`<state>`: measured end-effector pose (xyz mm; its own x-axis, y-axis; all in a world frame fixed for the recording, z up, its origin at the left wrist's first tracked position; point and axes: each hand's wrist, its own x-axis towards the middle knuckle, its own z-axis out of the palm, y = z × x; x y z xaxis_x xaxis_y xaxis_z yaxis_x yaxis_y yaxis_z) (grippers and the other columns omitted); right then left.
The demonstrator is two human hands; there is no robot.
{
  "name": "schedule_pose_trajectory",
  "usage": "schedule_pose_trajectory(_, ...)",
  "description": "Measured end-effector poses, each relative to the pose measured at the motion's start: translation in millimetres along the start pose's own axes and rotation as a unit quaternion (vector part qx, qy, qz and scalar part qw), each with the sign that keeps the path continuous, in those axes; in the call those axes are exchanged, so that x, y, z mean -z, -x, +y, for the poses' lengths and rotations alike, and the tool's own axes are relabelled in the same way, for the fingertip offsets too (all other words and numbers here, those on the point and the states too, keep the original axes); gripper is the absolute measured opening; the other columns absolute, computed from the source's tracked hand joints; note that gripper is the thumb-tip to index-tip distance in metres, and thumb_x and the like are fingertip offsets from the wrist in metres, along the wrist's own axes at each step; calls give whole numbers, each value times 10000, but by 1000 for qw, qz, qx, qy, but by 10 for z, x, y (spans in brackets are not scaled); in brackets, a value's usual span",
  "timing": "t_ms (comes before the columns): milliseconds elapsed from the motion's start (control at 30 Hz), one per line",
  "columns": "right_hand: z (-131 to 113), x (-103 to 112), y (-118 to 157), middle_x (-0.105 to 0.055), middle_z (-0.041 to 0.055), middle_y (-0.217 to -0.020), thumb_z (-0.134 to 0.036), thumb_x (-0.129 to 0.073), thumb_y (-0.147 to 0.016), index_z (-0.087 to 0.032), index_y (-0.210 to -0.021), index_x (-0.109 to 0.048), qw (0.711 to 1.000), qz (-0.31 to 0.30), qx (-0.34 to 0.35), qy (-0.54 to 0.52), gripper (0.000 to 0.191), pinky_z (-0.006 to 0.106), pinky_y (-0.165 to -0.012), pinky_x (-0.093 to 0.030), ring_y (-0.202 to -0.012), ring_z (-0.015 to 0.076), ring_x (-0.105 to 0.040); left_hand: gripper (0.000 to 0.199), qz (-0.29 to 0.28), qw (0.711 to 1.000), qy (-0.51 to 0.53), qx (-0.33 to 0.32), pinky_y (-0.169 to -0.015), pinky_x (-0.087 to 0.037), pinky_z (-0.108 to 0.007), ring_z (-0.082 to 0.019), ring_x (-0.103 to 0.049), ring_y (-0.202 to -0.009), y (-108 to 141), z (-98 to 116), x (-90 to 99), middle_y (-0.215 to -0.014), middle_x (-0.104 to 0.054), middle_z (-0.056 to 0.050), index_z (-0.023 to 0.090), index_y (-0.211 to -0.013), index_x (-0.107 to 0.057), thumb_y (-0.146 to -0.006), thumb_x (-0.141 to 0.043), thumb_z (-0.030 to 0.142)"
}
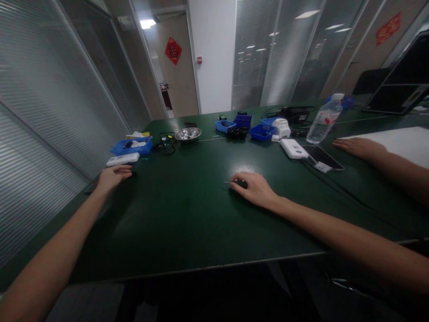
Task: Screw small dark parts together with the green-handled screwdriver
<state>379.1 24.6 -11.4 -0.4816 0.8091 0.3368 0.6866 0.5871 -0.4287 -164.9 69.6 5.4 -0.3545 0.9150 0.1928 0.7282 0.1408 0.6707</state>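
My right hand (pixel 253 188) is closed around the black handle of a small screwdriver (pixel 240 183), low over the green table (pixel 181 214). Its thin metal shaft points left. Over at the table's left side, my left hand (pixel 112 177) has its fingers pinched together on a small black object (pixel 134 173), whose kind I cannot make out. Just behind that hand lies a white, rounded device (pixel 123 159). A blue basket (pixel 147 150) with mixed small items stands beyond it.
Toward the back are a metal bowl (pixel 188 135) with shiny bits, black cables (pixel 165 145) and blue bins (pixel 261 133). On the right are a white power bank (pixel 293 149), a phone-like slab (pixel 323 157), a water bottle (pixel 325 120) and another person's hand (pixel 362 147).
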Motion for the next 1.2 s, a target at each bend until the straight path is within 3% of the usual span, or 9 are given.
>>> schedule_pose_trajectory(267,-1,7,-8,-736,53,-997,-357,-599,-995,-224,-1103,-722,1000,-11,0,-1,211,337,-767,-499,-837,204,-665,355,-25,995,80,54,-855,-563,-281,-158,-719,-900,-43,-55,7,-971,-785,-44,53,-1112,-716,-775,-711,-57)
schedule_pose_trajectory(467,23,-14,-5,-736,51,-988,-362,-604,-995,-225,-1090,-724,1000,-8,3,1,206,329,-760,-494,-833,202,-666,363,-40,998,33,26,-813,-534,-245,-156,-703,-887,-67,-147,58,-998,-790,-11,99,-1165,-737,-807,-794,92)
schedule_pose_trajectory(600,22,-20,-6,-736,48,-994,-359,-607,-993,-227,-1099,-723,1000,-10,0,4,205,333,-775,-495,-848,203,-668,360,-46,999,5,8,-903,-520,-245,-153,-709,-954,-106,-206,64,-1032,-792,-8,103,-1163,-738,-812,-808,133)
schedule_pose_trajectory(833,11,0,-5,-737,54,-993,-361,-599,-995,-228,-1101,-725,1000,-16,-5,3,211,335,-742,-495,-844,209,-665,368,-34,999,-14,10,-987,-512,-328,-202,-699,-1026,-124,-283,65,-1012,-793,2,127,-1137,-744,-800,-833,246)
schedule_pose_trajectory(933,16,-7,-8,-739,53,-1003,-360,-599,-997,-228,-1103,-724,1000,-13,-2,2,210,340,-752,-498,-852,211,-667,396,-49,999,-9,-11,-1002,-515,-363,-228,-705,-1046,-118,-263,9,-1061,-790,-42,109,-1157,-731,-811,-825,275)
schedule_pose_trajectory(1067,16,-35,-11,-735,51,-1012,-358,-612,-996,-230,-1100,-720,1000,-10,10,0,197,341,-774,-500,-857,206,-669,455,-141,987,44,-69,-1029,-520,-372,-227,-715,-1073,56,100,-296,-1164,-766,-86,98,-1240,-692,-848,-793,306)
schedule_pose_trajectory(1200,-4,-49,2,-727,53,-1038,-366,-616,-1000,-228,-1113,-704,999,-11,46,-18,199,332,-781,-498,-860,195,-668,430,-278,937,123,-170,-1020,-544,-386,-222,-708,-1099,556,848,-829,-1212,-741,-94,151,-1274,-685,-886,-747,326)
